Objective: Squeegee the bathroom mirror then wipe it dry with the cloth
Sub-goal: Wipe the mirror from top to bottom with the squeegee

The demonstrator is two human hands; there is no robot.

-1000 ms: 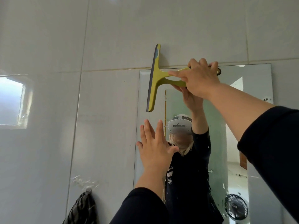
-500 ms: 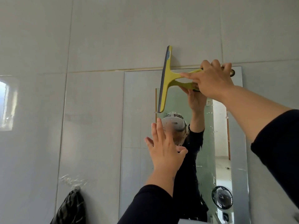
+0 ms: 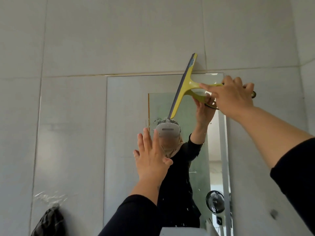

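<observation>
Right hand [image 3: 232, 97] closed around handle of yellow squeegee [image 3: 185, 87], index finger extended along the neck. Blade tilted, upper end over the wall tile [image 3: 119, 40] above the mirror [image 3: 126, 116], lower end against the glass. Left hand [image 3: 150, 159] open, fingers spread, flat toward mirror's middle, holding nothing. Dark checked cloth [image 3: 48, 222] hangs on wall, lower left.

We grip the squeegee [image 3: 183, 89] handle in our right hand [image 3: 233, 97], near the mirror [image 3: 126, 116] top right corner. Left of that grip the blade slants, its upper end over the wall tile. Below-left of the grip our left hand [image 3: 150, 160] lies flat on the glass. Far below-left, a cloth [image 3: 49, 222] hangs on the wall.
</observation>
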